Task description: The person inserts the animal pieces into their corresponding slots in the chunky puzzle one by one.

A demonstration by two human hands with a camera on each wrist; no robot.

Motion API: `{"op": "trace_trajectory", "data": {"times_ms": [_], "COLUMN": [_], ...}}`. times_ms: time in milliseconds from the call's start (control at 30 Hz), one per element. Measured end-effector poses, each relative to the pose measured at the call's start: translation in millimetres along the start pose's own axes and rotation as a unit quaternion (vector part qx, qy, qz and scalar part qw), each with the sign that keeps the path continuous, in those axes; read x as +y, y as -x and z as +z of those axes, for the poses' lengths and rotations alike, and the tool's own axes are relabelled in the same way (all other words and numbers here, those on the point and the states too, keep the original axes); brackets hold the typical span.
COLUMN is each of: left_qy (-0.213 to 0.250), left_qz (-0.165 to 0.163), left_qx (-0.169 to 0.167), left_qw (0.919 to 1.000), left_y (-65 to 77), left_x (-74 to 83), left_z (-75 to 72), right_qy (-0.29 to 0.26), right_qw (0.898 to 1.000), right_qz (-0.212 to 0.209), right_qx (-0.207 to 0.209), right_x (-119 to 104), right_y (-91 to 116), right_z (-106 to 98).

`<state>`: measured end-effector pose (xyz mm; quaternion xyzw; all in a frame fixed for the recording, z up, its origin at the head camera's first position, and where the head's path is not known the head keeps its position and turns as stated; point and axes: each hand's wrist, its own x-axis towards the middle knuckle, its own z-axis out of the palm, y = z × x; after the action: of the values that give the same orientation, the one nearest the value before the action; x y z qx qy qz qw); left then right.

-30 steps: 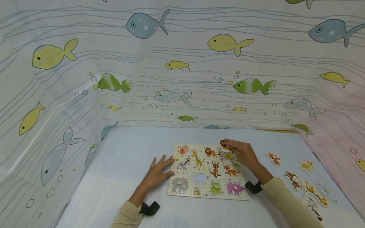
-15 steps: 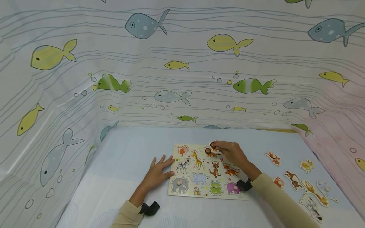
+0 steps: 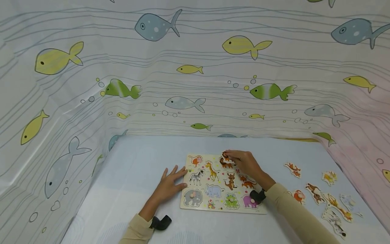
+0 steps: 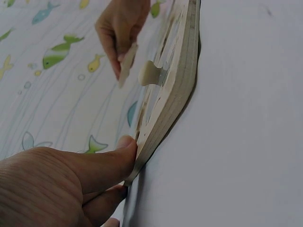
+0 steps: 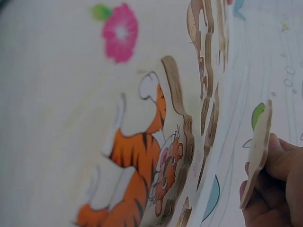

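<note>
In the head view my right hand (image 3: 247, 165) pinches a lion puzzle piece (image 3: 224, 155) over the lion picture at the top of the wooden animal puzzle board (image 3: 201, 209). The right wrist view shows that piece (image 5: 258, 156) edge-on between thumb and fingers, raised off the board, beyond a tiger picture (image 5: 142, 156). My left hand (image 3: 168, 187) lies at the board's left side with fingers spread. Its thumb (image 4: 124, 144) touches the board's edge in the left wrist view. Elephant (image 3: 193, 197), frog (image 3: 231, 201) and hippo (image 3: 248, 201) pieces sit in the bottom row; the right wrist's black camera partly hides the hippo.
Several loose animal pieces lie on the table to the right, among them a monkey (image 3: 299, 196), a giraffe (image 3: 338, 206), a zebra (image 3: 333, 222) and a tiger (image 3: 293, 169). A fish-patterned sheet (image 3: 213, 84) rises behind the pale table (image 3: 146, 156).
My right hand has carried the lion piece leftward from the board's upper right corner to above the lion picture, shifting only slightly in the last half second. The left hand stays in place.
</note>
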<state>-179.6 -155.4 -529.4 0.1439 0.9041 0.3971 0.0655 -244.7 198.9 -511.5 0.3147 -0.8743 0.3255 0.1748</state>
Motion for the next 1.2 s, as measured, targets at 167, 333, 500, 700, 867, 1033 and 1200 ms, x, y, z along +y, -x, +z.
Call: {"op": "trace_trajectory", "data": {"times_ms": [167, 333, 500, 700, 867, 1033, 1200], "left_qy": [-0.001, 0.001, 0.000, 0.000, 0.004, -0.001, -0.002], "left_qz": [-0.001, -0.002, -0.002, -0.003, -0.008, -0.005, -0.008], "left_qx": [0.002, 0.001, -0.001, 0.000, -0.006, 0.001, 0.000], "left_qw": [1.0000, 1.0000, 1.0000, 1.0000, 0.9999, 1.0000, 1.0000], "left_y": [-0.2, -0.1, 0.0, 0.0, 1.1, 0.5, 0.1], "left_x": [0.6, -0.5, -2.2, -3.4, -1.6, 0.9, 1.2], "left_z": [-0.9, -0.8, 0.1, 1.1, 2.0, 0.7, 0.0], "right_qy": [0.004, 0.006, 0.007, -0.019, -0.032, -0.017, -0.007], "right_qw": [1.000, 1.000, 0.999, 0.998, 0.997, 0.999, 0.998], "right_qz": [0.001, 0.003, 0.016, 0.038, 0.044, 0.029, 0.038], "right_qx": [-0.010, -0.015, -0.028, -0.041, -0.049, -0.043, -0.051], "right_x": [3, 4, 6, 9, 13, 13, 12], "right_y": [0, 1, 2, 5, 9, 8, 6], "right_z": [1, 3, 5, 8, 12, 12, 12]}}
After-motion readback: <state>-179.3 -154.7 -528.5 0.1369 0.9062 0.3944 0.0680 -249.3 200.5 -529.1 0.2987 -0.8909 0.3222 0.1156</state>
